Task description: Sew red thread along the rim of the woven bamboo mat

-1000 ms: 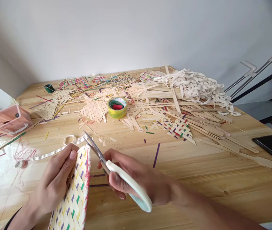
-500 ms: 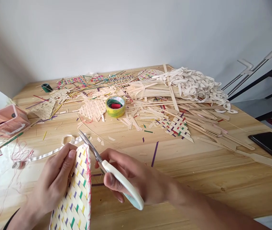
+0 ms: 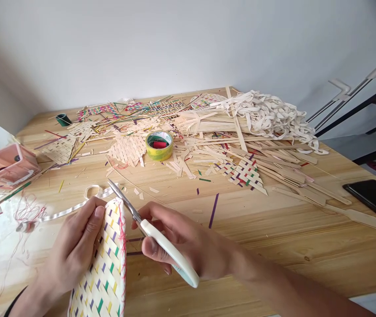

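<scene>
**Trimming the woven edge, blades barely shifting**

Gripping the woven piece at the near left, the left hand is clasping its top edge. The right hand is clenching the scissors, whose tips have edged slightly leftward along the red-stitched rim since a second ago. Farther off, the tape roll and scattered strips are lying untouched on the table.

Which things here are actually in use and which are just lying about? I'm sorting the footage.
In use:
left hand holding the woven piece
right hand holding the scissors, blades at the piece's red-stitched top edge

Lying about:
tape roll
pink box
loose woven scraps
pile of white strips
black phone
green spool
</scene>
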`<state>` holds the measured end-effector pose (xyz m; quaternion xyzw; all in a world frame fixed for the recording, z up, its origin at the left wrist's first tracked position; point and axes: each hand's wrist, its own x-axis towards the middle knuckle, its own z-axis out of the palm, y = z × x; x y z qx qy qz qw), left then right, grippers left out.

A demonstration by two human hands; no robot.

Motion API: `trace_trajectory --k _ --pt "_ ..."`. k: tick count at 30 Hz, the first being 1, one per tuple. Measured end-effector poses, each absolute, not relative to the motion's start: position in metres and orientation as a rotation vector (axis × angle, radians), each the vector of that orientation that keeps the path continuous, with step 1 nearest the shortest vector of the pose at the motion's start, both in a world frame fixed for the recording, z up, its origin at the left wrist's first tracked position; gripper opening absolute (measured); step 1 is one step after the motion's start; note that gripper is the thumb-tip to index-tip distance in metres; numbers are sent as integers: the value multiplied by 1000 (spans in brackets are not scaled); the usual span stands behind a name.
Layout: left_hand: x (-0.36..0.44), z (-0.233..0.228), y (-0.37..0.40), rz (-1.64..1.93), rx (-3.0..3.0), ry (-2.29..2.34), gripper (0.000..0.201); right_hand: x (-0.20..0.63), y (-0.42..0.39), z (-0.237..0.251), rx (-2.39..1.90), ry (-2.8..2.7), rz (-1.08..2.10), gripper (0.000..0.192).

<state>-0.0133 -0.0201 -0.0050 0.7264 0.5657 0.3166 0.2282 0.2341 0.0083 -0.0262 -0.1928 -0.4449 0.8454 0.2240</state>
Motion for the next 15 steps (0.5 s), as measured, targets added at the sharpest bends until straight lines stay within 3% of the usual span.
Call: trace_trajectory --k 15 --pt "-19 -11 -20 878 1963 1568 43 236 10 -12 -795 -1346 2230 48"
